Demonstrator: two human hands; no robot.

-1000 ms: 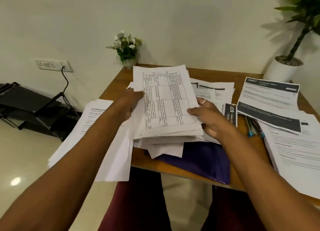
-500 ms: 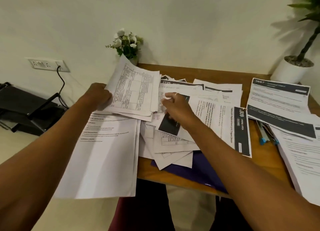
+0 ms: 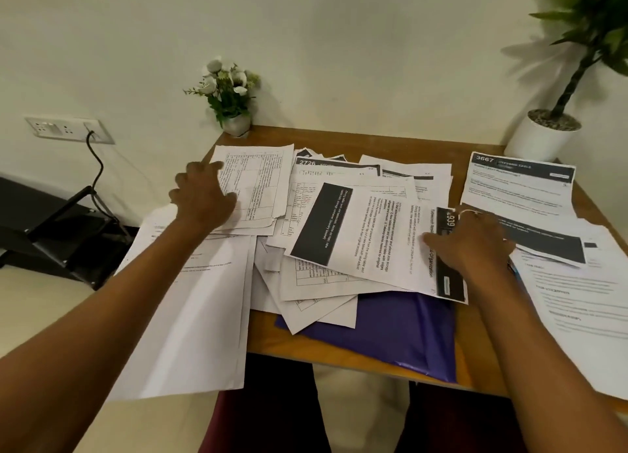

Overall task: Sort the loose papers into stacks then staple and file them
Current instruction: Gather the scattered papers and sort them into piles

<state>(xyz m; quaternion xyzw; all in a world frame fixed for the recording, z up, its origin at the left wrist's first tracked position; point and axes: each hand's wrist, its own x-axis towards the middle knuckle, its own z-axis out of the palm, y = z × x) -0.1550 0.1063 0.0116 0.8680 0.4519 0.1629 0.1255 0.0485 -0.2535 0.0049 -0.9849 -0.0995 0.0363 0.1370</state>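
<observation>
Your left hand [image 3: 204, 197] lies spread flat on the table-form sheets [image 3: 258, 184], back-left of the desk [image 3: 339, 139]. Your right hand [image 3: 475, 245] presses flat on the 939 sheet [image 3: 367, 238], mid-pile. Paper looks thin, prob. floppy and slippery: pinch a free corner.

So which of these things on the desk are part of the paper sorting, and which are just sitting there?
Part of the job:
loose papers, gridded sheets under the left hand, purple folder, right-side stack.

Just lying about:
flower pot, potted plant, wall socket, black rack.
</observation>
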